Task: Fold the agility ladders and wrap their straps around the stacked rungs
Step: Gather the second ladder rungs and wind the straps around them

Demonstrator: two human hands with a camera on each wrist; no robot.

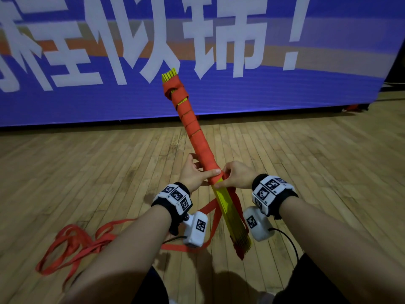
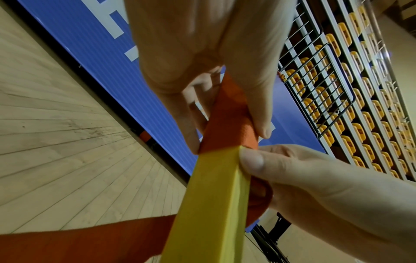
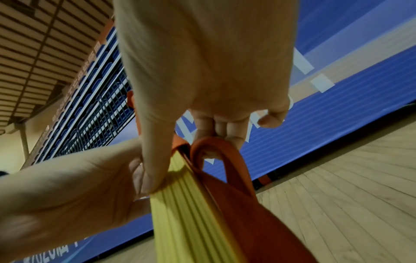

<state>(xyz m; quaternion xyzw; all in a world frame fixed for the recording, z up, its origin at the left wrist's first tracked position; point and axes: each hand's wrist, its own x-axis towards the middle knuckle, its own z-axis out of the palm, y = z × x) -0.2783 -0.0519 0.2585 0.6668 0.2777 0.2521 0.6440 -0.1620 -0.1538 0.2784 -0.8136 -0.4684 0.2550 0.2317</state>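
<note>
In the head view a stack of yellow ladder rungs (image 1: 228, 205) is held up off the floor, tilted away from me. An orange-red strap (image 1: 192, 128) is wound tightly round its upper half. My left hand (image 1: 200, 171) grips the wrapped stack at the lowest turn, thumb across the strap (image 2: 227, 124). My right hand (image 1: 226, 178) is just below it. Its thumb presses on the bare rungs (image 3: 180, 204) and its fingers are hooked through a loop of strap (image 3: 216, 142). The rest of the strap (image 1: 76, 244) trails down to the floor at my left.
A wooden gym floor (image 1: 306, 161) lies all around. A large blue banner with white characters (image 1: 197, 51) stands across the back. Railings and rows of spectator seats (image 2: 349, 89) show in the wrist views. My knees sit at the bottom edge.
</note>
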